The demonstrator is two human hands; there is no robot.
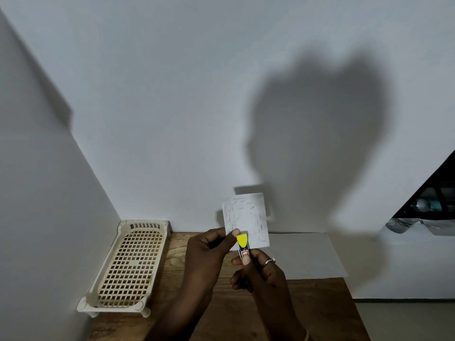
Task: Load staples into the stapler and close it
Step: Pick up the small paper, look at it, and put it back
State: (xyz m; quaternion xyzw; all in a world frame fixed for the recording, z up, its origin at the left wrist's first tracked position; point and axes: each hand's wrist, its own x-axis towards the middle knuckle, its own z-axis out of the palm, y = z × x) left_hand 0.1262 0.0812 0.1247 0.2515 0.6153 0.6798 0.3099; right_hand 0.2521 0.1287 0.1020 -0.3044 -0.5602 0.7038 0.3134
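A small stapler (243, 247) with a yellow tip and a dark body bearing a red and white label is held upright above the wooden table (317, 308). My right hand (258, 274) grips its lower body, thumb on the label. My left hand (209, 249) pinches the lower left corner of a small white paper square (248, 217) that carries several staples in it. The stapler's yellow tip overlaps the paper's bottom edge. No loose staples are visible, and whether the stapler is open cannot be told.
A cream perforated plastic tray (128, 267) stands at the left against the white wall. A white sheet (307, 257) lies on the table behind my hands. Dark shelving with clutter (433, 207) shows at the far right.
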